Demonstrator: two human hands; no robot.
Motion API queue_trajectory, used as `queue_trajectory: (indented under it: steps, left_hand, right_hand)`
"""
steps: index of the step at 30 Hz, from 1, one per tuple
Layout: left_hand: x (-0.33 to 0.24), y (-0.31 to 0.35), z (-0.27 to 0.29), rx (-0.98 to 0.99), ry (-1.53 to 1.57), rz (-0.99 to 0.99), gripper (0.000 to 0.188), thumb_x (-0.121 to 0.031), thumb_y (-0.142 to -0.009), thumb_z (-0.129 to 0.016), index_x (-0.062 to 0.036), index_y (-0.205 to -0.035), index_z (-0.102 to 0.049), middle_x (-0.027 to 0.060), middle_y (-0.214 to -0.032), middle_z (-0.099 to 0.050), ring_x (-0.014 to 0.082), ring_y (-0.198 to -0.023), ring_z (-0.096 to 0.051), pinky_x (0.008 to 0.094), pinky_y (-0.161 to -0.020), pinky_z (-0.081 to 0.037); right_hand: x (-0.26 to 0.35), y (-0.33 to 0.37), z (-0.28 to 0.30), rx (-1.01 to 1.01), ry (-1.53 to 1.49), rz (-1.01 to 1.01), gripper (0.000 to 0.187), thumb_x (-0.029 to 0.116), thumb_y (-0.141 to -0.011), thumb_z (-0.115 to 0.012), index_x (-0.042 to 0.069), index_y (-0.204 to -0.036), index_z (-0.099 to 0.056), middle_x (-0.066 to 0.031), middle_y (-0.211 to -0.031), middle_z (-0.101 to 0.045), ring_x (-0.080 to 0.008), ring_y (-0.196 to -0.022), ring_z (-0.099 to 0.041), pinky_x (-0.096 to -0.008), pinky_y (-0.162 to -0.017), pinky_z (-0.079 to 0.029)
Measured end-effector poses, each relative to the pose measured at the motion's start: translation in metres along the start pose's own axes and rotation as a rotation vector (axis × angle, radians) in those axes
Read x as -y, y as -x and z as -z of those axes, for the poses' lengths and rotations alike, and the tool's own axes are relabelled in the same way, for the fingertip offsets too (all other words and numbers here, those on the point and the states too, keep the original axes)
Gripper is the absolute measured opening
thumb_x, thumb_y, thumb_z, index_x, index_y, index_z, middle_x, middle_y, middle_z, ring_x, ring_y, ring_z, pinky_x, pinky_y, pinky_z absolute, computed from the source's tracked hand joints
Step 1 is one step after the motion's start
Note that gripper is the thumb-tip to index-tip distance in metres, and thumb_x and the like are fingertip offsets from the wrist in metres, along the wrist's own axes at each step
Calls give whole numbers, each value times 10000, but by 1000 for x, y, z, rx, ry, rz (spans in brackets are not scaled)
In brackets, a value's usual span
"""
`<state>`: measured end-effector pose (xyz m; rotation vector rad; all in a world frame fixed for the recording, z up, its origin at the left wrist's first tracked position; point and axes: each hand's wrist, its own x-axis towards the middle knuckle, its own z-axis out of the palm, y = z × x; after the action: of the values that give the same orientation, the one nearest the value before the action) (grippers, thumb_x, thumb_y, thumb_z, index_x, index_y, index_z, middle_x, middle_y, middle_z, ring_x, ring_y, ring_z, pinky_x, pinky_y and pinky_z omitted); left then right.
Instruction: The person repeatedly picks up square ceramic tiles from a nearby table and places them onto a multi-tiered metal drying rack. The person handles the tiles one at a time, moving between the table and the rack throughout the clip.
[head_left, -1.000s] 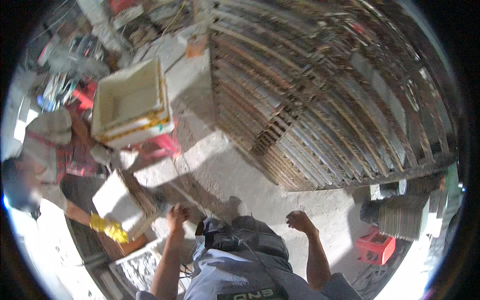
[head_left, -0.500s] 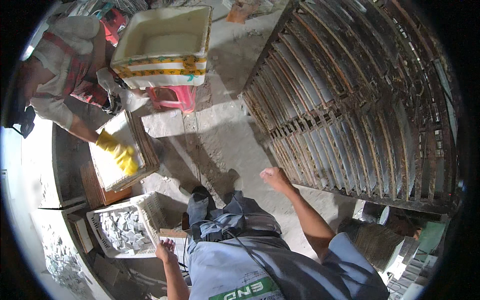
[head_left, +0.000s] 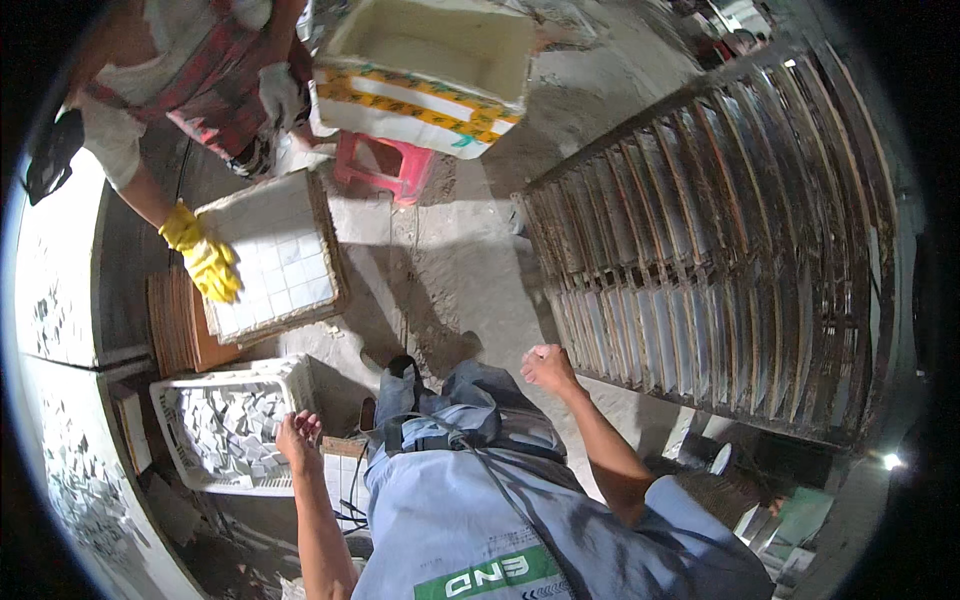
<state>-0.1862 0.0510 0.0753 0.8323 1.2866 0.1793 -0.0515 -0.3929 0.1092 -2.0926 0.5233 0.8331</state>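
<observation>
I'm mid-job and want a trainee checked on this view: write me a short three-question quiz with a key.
1. Which of these is nearest the person's left hand?
a) the dark slatted rack
b) the white perforated plastic crate of small flat white pieces
c) the flat green sheet

2. True or false: the co-worker's yellow rubber glove rests on the white-tiled rectangular panel.

3. What, if anything, is the person's right hand seen holding?

Key: 1. b; 2. True; 3. Nothing visible.
</observation>
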Motion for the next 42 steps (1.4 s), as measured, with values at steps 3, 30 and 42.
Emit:
queue_trajectory:
  steps: [3, 30, 42]
  left_hand:
    - [12, -11, 9, 17, 70, 51, 155, -181, -837, -521, -37, -885, -486, 116, -745, -579, 207, -592, -580, 301, -519, -488]
    - [38, -5, -73, -257, 578, -83, 241, -171, -873, -488, 11, -1027, -453, 157, -850, -571, 200, -656, -581, 292, -535, -499]
    - [61, -52, -197, -306, 628, 83, 577, -27, -794, -528, 50, -1309, -279, 181, -1268, -422, 153, -902, -529, 244, -679, -467]
  right_hand:
    - [32, -3, -7, 82, -3, -85, 239, 107, -862, -404, -35, -1000, -538, -136, -731, -636, -166, -571, -603, -270, -518, -490]
    - [295, -166, -163, 484, 712, 981, 396, 189, -780, -554, -1, -1124, -503, -244, -1055, -563, -373, -997, -538, -392, -873, -418]
    - [374, -285, -233, 231, 637, 1313, 574, 100, -733, -595, -42, -1241, -369, -241, -1205, -442, -384, -1131, -398, -414, -976, -301]
